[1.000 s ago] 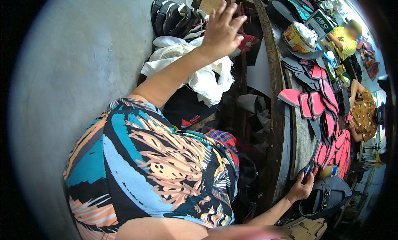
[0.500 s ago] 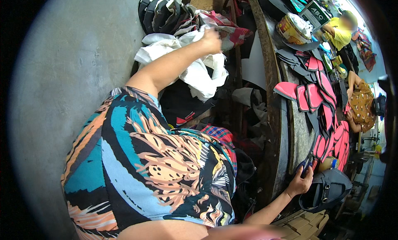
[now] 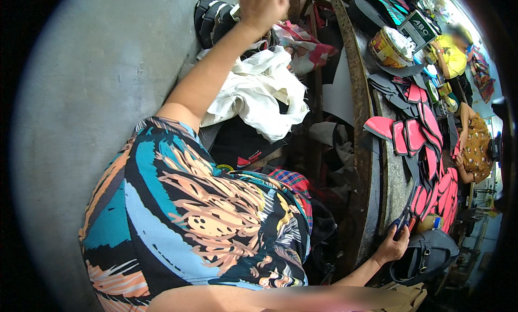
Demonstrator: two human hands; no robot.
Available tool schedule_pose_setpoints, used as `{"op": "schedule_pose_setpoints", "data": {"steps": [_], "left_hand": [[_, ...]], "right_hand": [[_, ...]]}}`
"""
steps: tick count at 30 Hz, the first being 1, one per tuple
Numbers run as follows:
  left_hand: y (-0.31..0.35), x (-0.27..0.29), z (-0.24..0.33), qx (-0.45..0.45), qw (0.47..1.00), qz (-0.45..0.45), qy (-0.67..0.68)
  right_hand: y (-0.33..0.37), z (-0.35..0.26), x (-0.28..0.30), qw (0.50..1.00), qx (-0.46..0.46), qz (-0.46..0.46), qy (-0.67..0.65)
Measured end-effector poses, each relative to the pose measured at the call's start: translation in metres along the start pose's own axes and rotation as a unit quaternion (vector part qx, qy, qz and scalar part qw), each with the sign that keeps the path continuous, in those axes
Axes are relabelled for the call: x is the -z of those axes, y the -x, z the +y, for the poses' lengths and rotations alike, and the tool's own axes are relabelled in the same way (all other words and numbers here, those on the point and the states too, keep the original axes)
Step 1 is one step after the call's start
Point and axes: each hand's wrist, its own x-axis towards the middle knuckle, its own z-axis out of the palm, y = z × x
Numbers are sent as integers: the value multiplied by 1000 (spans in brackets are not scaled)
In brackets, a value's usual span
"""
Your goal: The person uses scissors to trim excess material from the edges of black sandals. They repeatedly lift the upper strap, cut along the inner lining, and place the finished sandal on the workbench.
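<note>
My left hand (image 3: 263,9) reaches up to the top edge of the view, beside a stack of black curved pieces with pale edges (image 3: 211,19). Its fingers are partly cut off and turned away, so any hold is hidden. Below my left forearm lies a crumpled white cloth (image 3: 259,93) with frayed edges. At the lower right, my right hand (image 3: 393,247) is closed around the dark handles of a pair of scissors (image 3: 400,223). The blades point away over the bench, alongside pink pieces with dark edging (image 3: 414,135).
The wooden bench (image 3: 359,91) carries grey cut pieces (image 3: 386,85), a yellow tub (image 3: 389,46) and a black bag (image 3: 426,255) near my right hand. Two people (image 3: 452,54) work across it. A red-and-white printed bag (image 3: 305,45) sits by the bench's side.
My left hand has moved up and away from the white cloth, which now lies spread lower. My right hand keeps the scissors in nearly the same place. The whole view has shifted slightly.
</note>
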Motion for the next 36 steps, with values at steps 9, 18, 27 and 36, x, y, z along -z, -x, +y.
{"op": "schedule_pose_setpoints", "data": {"steps": [9, 18, 27, 36], "left_hand": [[39, -22, 42, -140, 974, -164, 72], [69, -122, 44, -130, 718, -605, -319], [91, -136, 24, -151, 871, -428, -188], [112, -105, 38, -193, 889, -389, -147]], "right_hand": [[0, -2, 3, 1000, -1, -2, -7], [-3, -9, 10, 1000, 11, -2, 4], [-4, -9, 9, 1000, 2, -10, -4], [-3, -8, 8, 1000, 4, -12, 7]]}}
